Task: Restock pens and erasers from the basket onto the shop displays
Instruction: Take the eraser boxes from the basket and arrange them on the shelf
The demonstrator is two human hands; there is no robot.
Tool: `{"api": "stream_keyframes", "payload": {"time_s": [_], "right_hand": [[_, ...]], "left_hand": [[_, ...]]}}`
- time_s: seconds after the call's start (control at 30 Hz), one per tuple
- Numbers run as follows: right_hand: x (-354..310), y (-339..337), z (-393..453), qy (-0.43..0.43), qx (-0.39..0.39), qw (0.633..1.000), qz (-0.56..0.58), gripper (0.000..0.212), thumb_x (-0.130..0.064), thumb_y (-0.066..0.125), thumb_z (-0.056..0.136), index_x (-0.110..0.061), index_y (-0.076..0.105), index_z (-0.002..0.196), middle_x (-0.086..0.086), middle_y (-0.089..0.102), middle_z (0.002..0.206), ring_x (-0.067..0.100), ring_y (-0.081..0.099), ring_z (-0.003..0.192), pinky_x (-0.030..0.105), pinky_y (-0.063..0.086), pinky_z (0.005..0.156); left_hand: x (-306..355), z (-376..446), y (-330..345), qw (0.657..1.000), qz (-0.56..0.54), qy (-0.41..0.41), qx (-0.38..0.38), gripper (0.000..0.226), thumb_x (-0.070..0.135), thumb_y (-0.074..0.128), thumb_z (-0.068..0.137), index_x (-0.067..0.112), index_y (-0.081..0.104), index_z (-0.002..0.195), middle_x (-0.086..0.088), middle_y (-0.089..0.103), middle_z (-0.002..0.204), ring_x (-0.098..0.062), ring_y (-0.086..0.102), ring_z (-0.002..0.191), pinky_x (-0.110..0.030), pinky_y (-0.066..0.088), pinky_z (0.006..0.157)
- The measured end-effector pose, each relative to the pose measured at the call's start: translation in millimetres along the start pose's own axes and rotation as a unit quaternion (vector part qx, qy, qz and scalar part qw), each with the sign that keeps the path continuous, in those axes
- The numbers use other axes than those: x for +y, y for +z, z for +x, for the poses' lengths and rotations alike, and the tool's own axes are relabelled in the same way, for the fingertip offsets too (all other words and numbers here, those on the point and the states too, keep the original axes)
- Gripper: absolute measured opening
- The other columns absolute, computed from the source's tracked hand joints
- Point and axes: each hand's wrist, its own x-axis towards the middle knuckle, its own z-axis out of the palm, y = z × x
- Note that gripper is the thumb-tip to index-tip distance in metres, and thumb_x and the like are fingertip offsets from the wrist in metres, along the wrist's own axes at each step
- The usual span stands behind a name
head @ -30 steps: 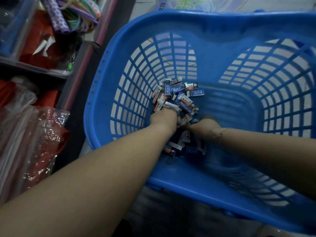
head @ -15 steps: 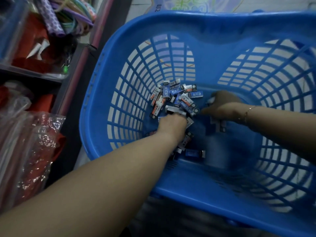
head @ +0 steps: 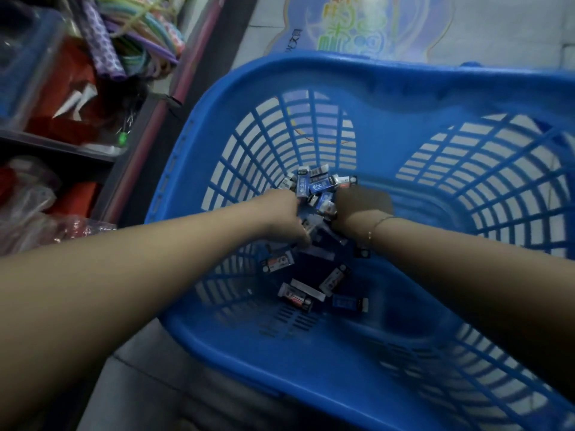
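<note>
A big blue plastic basket with slotted walls stands on the floor below me. A heap of small wrapped erasers lies at its bottom, and a few loose ones lie nearer to me. Both my arms reach down into it. My left hand is curled around several erasers at the heap's left side. My right hand, a thin bracelet at its wrist, presses into the heap from the right with its fingers closed among the erasers. The fingertips of both hands are hidden.
A shop shelf stands at the left, with red packets and plastic-wrapped goods. Coloured hoops and rolled paper sit at its top. A printed mat lies on the tiled floor beyond the basket.
My right hand has swung back from the basket's right side to the heap, close to my left hand. The view has shifted, so the basket now sits lower in it.
</note>
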Motion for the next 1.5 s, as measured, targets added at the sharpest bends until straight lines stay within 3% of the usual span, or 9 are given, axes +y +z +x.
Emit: {"api": "stream_keyframes", "payload": {"time_s": [0.17,0.4,0.57,0.77,0.97,1.13,1.33,1.4,1.5], "right_hand": [[14.3,-68.3,-39.6,0.066,-0.033,0.967,0.244,0.032,-0.038,0.068,0.081,-0.011,0.053,0.071,0.011,0.054,0.077,0.029,0.057,0.078,0.028,0.037,0.063],[-63.5,-332.3,-210.9,-0.005,-0.034,0.811,0.584,0.024,-0.023,0.072,0.079,-0.010,0.061,0.061,-0.001,0.054,0.044,0.009,0.049,0.036,0.012,0.032,0.034],[-158.0,-547.7,-365.5,-0.208,-0.225,0.782,0.543,0.011,-0.015,0.074,0.078,-0.009,0.065,0.076,-0.003,0.061,0.053,0.009,0.058,0.044,0.017,0.043,0.040],[-283.2,-691.5,-518.7,-0.393,-0.236,0.809,0.368,0.008,-0.014,0.074,0.079,-0.020,0.069,0.080,-0.015,0.060,0.048,-0.004,0.051,0.040,0.009,0.036,0.041],[-386.7,-719.9,-629.5,-0.494,-0.377,0.717,0.316,0.004,-0.021,0.074,0.078,-0.024,0.075,0.076,-0.005,0.069,0.063,0.004,0.060,0.053,0.014,0.044,0.049],[-452.5,-683.1,-700.2,-0.499,-0.347,0.718,0.340,0.010,-0.014,0.070,0.080,-0.009,0.067,0.072,0.008,0.062,0.064,0.014,0.056,0.057,0.021,0.044,0.051],[-511.7,-647.5,-744.9,-0.504,-0.378,0.708,0.318,0.002,-0.016,0.072,0.081,-0.017,0.071,0.079,0.000,0.061,0.056,0.009,0.052,0.047,0.018,0.041,0.045],[-522.4,-635.0,-753.4,-0.506,-0.362,0.713,0.324,0.008,-0.013,0.073,0.079,-0.020,0.071,0.080,-0.009,0.062,0.054,0.003,0.054,0.045,0.011,0.040,0.043],[-533.4,-621.1,-755.2,-0.470,-0.312,0.745,0.356,0.013,-0.010,0.073,0.079,-0.021,0.070,0.073,0.002,0.064,0.056,0.013,0.054,0.046,0.017,0.040,0.044]], "left_hand": [[-13.5,-71.9,-46.6,0.945,-0.327,-0.021,0.016,0.028,0.032,0.077,0.076,0.005,0.068,0.079,0.001,0.059,0.055,-0.010,0.049,0.040,-0.015,0.035,0.040],[11.0,-345.3,-148.2,0.797,-0.560,-0.026,0.225,0.016,0.010,0.081,0.070,0.019,0.068,0.072,0.010,0.063,0.056,0.002,0.056,0.048,-0.014,0.044,0.043],[10.7,-588.8,-241.7,0.773,-0.565,-0.049,0.283,0.013,0.008,0.081,0.071,0.013,0.074,0.081,0.006,0.064,0.058,-0.003,0.055,0.048,-0.016,0.042,0.046],[-7.4,-826.5,-305.6,0.755,-0.485,-0.131,0.422,0.015,0.020,0.080,0.071,0.023,0.066,0.068,0.015,0.061,0.053,0.006,0.049,0.048,-0.009,0.034,0.043],[-39.8,-964.6,-268.3,0.720,-0.421,-0.247,0.493,0.021,0.032,0.078,0.069,0.021,0.072,0.086,0.006,0.069,0.080,-0.003,0.059,0.073,-0.034,0.052,0.068],[-71.8,-1034.6,-215.0,0.605,-0.555,-0.208,0.531,0.018,0.050,0.079,0.063,0.042,0.072,0.078,0.023,0.069,0.077,0.009,0.063,0.073,-0.013,0.048,0.061],[-136.1,-1062.5,-175.7,0.438,-0.684,-0.261,0.521,0.033,0.061,0.075,0.062,0.033,0.072,0.080,0.027,0.064,0.065,0.007,0.059,0.066,-0.026,0.043,0.064],[-151.6,-1063.5,-172.2,0.418,-0.688,-0.277,0.524,0.043,0.058,0.075,0.061,0.019,0.069,0.077,0.014,0.061,0.066,-0.002,0.056,0.063,-0.025,0.038,0.060],[-164.5,-1058.5,-170.8,0.416,-0.712,-0.262,0.503,0.026,0.056,0.075,0.065,0.031,0.073,0.074,0.019,0.063,0.062,0.007,0.055,0.058,-0.021,0.037,0.058]]}}
